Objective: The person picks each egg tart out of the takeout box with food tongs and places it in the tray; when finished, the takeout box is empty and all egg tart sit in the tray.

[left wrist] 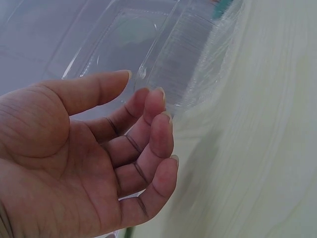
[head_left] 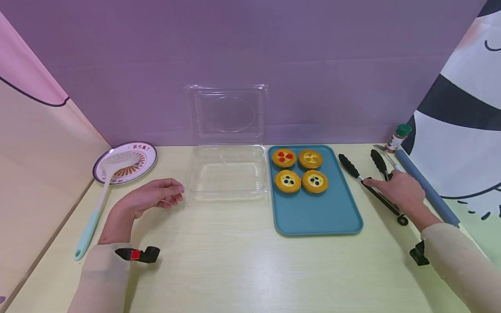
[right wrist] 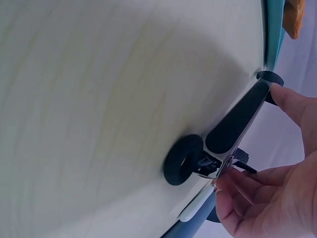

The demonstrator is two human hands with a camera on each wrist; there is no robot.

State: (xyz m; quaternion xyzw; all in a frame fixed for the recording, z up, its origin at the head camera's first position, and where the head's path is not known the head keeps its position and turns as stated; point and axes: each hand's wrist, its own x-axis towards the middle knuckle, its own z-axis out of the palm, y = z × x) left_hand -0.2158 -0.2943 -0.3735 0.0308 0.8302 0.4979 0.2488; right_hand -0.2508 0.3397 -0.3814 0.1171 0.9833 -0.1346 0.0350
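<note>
My left hand [head_left: 166, 195] rests on the table with its fingers loosely bent and nothing in it, just left of a clear plastic clamshell box [head_left: 227, 174] whose lid stands up. In the left wrist view the left hand [left wrist: 124, 144] shows an empty palm beside the box [left wrist: 188, 59]. My right hand [head_left: 393, 188] lies over black tongs [head_left: 358, 175] on the table, right of a blue tray [head_left: 317, 215]. Seen from the right wrist, the thumb and curled fingers [right wrist: 237, 191] pinch the tongs [right wrist: 233, 124] near their ring end. Several fruit tarts [head_left: 300, 170] sit on the tray's far half.
A patterned plate [head_left: 146, 153] at the far left carries the head of a white slotted spatula [head_left: 99, 195]. A spice bottle [head_left: 398, 138] and a grey-blue roll [head_left: 428, 189] lie at the right edge. A purple backdrop closes off the back.
</note>
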